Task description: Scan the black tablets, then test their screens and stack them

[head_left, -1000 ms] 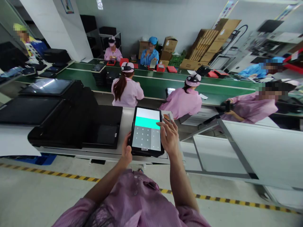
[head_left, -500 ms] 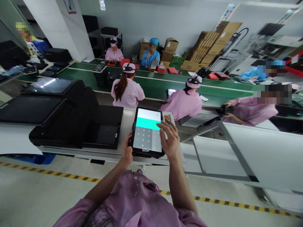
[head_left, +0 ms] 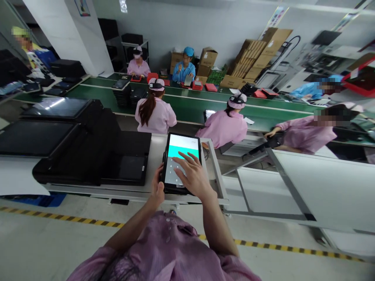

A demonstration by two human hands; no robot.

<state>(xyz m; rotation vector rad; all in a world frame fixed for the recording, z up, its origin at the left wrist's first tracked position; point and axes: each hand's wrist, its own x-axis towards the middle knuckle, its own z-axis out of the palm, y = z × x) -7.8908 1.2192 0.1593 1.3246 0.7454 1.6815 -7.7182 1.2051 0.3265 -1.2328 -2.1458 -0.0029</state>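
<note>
Right hand (head_left: pixel 195 176) moved leftward, splayed over the teal-banded black tablet (head_left: pixel 182 146); left hand (head_left: pixel 158 186) grips it.

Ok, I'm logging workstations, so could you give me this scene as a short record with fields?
Left grip: holding the tablet by its left edge
Right grip: spread over the screen; contact unclear
Display: turquoise band above number keypad, partly covered
Left of tablet: black devices
Beyond: people in pink and blue along a green bench
</note>
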